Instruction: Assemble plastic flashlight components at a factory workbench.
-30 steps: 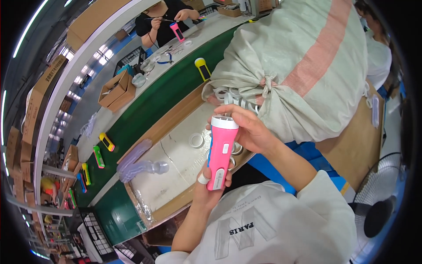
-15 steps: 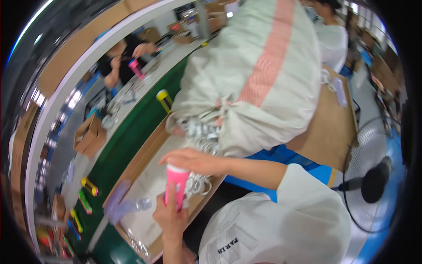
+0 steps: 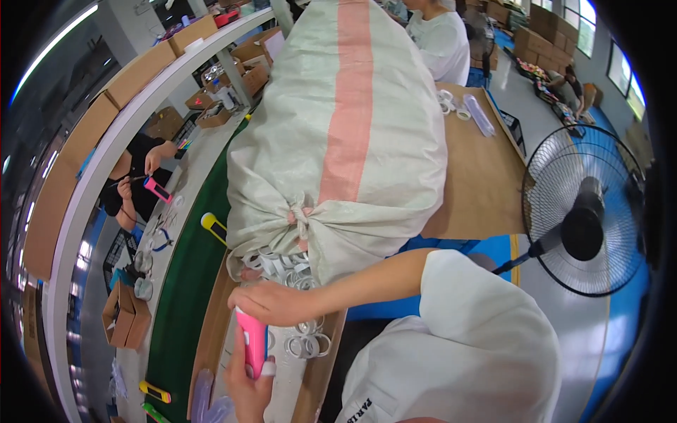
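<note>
Pink device in both hands, hard against sack.

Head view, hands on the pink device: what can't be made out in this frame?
- Pink device: its top end is covered by the right hand, its lower end by the left hand.
- Left hand: partly cut off by the picture's lower edge.
- White rings: some run under the tied woven sack, so their number cannot be told.
- Co-worker's pink item, far left: too small to tell its kind.

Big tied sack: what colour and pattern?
Off-white woven sack with one salmon-pink stripe running lengthwise; head view shows it best.
</note>
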`<state>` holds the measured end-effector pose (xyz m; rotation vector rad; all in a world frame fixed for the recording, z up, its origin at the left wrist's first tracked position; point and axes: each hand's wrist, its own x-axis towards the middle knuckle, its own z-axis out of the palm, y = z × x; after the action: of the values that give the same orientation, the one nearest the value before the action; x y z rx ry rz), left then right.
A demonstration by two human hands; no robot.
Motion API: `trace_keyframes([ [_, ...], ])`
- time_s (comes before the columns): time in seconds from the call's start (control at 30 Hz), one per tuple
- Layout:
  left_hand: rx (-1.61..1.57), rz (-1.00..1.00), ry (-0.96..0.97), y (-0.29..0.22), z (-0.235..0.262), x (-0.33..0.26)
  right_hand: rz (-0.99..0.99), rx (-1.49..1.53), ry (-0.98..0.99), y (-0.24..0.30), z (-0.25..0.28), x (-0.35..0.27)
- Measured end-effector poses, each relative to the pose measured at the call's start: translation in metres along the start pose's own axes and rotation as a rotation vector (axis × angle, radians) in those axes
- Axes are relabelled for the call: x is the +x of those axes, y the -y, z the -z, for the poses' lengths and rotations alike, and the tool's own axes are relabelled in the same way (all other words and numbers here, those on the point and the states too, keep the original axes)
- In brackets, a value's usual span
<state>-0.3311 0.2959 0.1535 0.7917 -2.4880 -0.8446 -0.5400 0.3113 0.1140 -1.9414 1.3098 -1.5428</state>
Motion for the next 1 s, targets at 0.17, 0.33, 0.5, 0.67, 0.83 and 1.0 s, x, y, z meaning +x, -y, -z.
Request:
trace_keyframes([
  [0.17, 0.049, -0.093, 0.020, 0.025, -0.041, 0.023, -0.381, 0.163, 0.035, -0.027, 0.018, -0.008],
  [0.33, -1.208, 0.277, 0.031, -0.002, -0.072, 0.005, -0.266, 0.746, 0.080, 0.000, 0.039, -0.011],
  [0.5, -1.316, 0.400, 0.028, -0.007, -0.095, -0.002, -0.459, 1.231, -0.013, -0.003, 0.015, -0.021],
  [0.67, -0.839, 0.583, -0.081, -0.004, -0.089, 0.006, -0.501, 0.922, -0.082, -0.002, 0.008, -0.010],
  [0.83, -1.126, 0.512, -0.003, -0.031, -0.072, 0.012, -0.607, 1.198, -0.094, 0.018, 0.021, 0.002],
  [1.0, -1.898, 0.476, 0.196, -0.045, -0.067, -0.025, -0.529, 1.518, 0.059, 0.023, -0.006, -0.006],
])
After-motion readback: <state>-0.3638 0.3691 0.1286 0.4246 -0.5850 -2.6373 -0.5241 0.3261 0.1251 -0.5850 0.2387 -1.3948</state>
